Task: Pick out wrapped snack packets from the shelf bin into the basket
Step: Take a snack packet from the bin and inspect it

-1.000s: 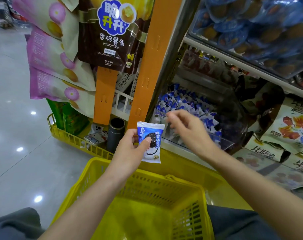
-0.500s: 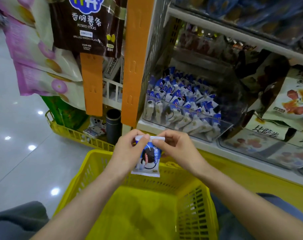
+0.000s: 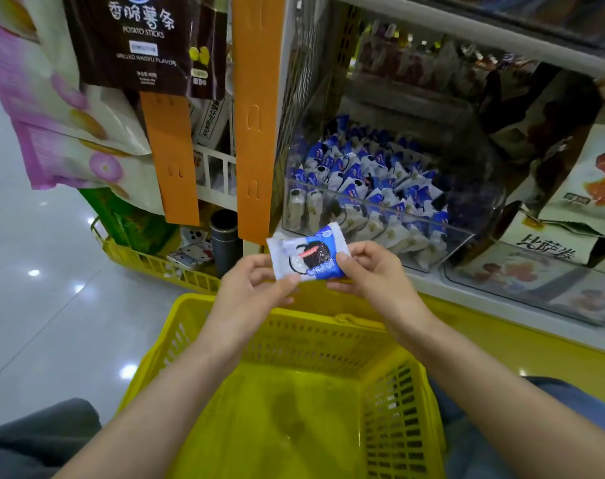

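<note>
Basket: yellow plastic with slotted walls, open top. It serves as the reference for every position below.
Left hand: above the basket's far rim, toward its left side. The thumb and curled fingers pinch the packet's left end.
Packet: blue-and-white wrapper printed with a dark round biscuit. It is held long side across, above the basket's far rim and clear of the shelf. Whether it hangs inside or just beyond the rim line cannot be told.
Right hand: above the far rim, toward the basket's right side. The thumb on top and the fingers beneath pinch the packet's right end.
Shelf bin: clear-fronted, beyond the basket's far rim and up to its right. It is well stocked with like packets.
Step in hand: judged to be the transfer of this packet into the basket.
Method advised: draw the packet back until it is plainly over the basket floor. Free one hand, lower the packet within the walls, and release it low.
Handling: the wrapper looks light and the contents brittle. Pinch the sealed ends, not the middle.
Risk: a release at the present spot may strike the far rim and fall outside the basket.
</note>
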The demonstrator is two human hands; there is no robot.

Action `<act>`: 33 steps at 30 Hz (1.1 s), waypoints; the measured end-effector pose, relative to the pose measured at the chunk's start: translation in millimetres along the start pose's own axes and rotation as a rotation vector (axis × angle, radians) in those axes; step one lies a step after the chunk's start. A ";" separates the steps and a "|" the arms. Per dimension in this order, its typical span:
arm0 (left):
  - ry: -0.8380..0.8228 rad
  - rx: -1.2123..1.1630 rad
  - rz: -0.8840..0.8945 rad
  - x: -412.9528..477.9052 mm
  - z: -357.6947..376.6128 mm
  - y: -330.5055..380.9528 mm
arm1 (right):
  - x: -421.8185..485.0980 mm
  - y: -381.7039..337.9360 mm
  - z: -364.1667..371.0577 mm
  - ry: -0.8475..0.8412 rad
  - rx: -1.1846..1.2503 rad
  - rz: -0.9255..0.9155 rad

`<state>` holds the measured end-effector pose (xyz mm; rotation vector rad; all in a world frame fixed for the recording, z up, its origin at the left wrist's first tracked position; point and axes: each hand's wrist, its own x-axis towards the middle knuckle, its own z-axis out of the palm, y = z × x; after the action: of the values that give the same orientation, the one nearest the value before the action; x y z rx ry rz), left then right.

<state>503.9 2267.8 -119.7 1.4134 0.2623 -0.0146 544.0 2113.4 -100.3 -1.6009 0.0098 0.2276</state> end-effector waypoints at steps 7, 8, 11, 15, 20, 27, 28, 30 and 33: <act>0.140 0.132 0.157 5.5 -9.5 -3.5 | -10.7 7.3 3.5 -0.309 -0.420 0.197; 0.139 0.153 0.159 5.6 -9.5 -3.7 | -10.7 10.1 3.9 -0.291 -0.569 0.138; 0.095 0.243 0.187 4.2 -8.8 -4.1 | -12.5 11.7 9.1 -0.229 -0.658 -0.074; -0.007 0.338 0.226 -2.3 -4.2 -4.4 | -9.6 12.7 11.6 -0.181 -0.549 -0.237; -0.033 0.338 0.185 -2.3 -1.9 -4.7 | -11.1 15.1 10.8 -0.128 -0.670 -0.411; -0.001 0.278 0.160 -0.8 -1.1 -4.8 | -16.2 8.0 6.1 0.050 -0.968 -0.702; 0.045 0.289 0.172 0.4 -2.1 -6.2 | -15.0 6.9 5.1 0.086 -0.908 -0.673; 0.090 0.317 0.148 2.5 -4.2 -7.1 | -11.6 4.9 2.2 0.142 -0.780 -0.628; -0.013 0.193 -0.073 3.9 -1.1 -2.5 | -12.6 5.3 1.7 0.102 -0.704 -0.682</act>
<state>507.1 2269.0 -123.1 1.5938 0.3080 -0.1112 530.6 2113.1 -103.7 -2.2027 -0.5844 -0.4297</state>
